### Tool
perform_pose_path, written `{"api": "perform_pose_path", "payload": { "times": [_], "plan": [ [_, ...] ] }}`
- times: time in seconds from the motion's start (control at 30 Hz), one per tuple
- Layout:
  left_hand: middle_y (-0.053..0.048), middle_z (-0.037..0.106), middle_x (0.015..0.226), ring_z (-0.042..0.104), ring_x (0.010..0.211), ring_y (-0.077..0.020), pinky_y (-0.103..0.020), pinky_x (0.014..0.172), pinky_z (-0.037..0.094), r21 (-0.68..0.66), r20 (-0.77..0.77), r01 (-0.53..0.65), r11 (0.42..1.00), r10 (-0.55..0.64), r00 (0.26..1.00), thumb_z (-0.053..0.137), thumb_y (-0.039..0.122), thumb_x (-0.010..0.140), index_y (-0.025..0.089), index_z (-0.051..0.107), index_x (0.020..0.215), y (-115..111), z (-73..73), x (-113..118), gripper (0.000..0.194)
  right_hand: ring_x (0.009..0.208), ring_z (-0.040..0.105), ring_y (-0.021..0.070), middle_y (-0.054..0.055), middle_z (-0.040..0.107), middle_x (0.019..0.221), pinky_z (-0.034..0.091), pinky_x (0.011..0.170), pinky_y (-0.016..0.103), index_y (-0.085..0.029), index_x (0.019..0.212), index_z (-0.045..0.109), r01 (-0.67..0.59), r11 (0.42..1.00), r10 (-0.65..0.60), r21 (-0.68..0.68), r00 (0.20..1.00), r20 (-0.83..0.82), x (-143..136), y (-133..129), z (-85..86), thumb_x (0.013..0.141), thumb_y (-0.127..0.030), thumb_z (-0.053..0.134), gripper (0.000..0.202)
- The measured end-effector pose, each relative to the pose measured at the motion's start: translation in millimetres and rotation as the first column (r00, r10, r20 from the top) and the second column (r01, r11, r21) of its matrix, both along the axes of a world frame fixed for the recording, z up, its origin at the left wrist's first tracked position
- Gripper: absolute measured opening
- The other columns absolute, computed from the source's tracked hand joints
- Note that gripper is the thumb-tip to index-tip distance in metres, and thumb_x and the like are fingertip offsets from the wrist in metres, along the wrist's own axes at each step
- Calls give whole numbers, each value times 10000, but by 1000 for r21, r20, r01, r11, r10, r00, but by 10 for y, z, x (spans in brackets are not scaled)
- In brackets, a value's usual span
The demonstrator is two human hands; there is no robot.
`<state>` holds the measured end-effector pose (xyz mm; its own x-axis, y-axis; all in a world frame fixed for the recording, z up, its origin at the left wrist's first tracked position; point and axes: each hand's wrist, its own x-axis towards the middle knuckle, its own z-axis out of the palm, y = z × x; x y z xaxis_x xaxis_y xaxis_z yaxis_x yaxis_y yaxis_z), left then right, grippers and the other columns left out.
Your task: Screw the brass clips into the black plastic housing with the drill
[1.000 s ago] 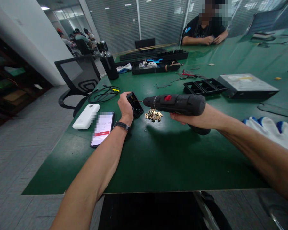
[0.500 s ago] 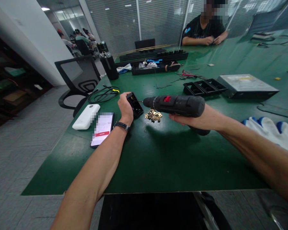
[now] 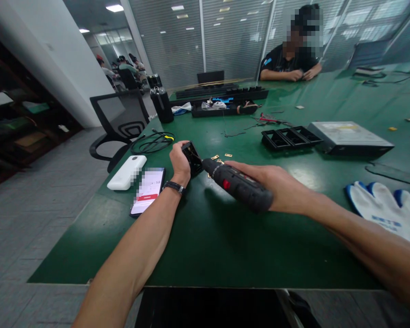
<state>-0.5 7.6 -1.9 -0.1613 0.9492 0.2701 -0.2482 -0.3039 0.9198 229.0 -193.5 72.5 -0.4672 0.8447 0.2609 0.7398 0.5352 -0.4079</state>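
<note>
A small black open box [image 3: 193, 160] stands tilted on the green table, and my left hand [image 3: 180, 160] is closed round its left side. My right hand [image 3: 276, 184] grips a black power drill [image 3: 241, 186] with a red button. The drill's nose points left, close to the box opening; whether the bit touches the inside cannot be made out. Small brass plates [image 3: 228, 155] lie beside the box, partly hidden behind the drill.
A phone [image 3: 148, 191] and a white power bank [image 3: 127, 173] lie left of my left wrist. Farther back are a coiled cable [image 3: 152, 142], a black tray [image 3: 291, 138] and a metal case [image 3: 351, 138]. A white glove [image 3: 386, 209] lies at right. Another person sits across the table.
The drill has swung so its rear sits lower and nearer me, its nose still at the box. It now covers more of the brass plates. The camera view has tilted up slightly.
</note>
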Motion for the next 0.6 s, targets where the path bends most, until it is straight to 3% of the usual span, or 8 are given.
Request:
{"api": "perform_pose_path", "payload": {
  "times": [0.1,0.2,0.6],
  "plan": [
    [-31,657,700,662,599,-178,-276,542,522,-26,54,19,999,-18,998,404,458,918,192,679,897,-56,85,-16,383,961,797,367,170,715,1419,562,712,401,-237,1732,303,43,997,-58,59,956,288,-115,-67,-44,850,-261,732,981],
    [-44,669,682,661,584,-190,-280,512,521,-11,57,52,999,-51,997,400,468,909,180,698,904,-97,129,-26,415,885,784,309,163,697,1397,502,661,366,-221,1745,220,56,997,-75,57,903,422,-203,-111,-61,867,-180,678,992],
    [-58,730,723,699,626,-201,-303,583,567,69,7,72,995,-72,997,427,529,924,185,692,912,-150,83,-16,435,911,705,295,126,670,1303,503,749,421,-269,1760,127,86,986,-18,-141,904,428,-203,-154,6,835,-90,614,1061]
  ]
}}
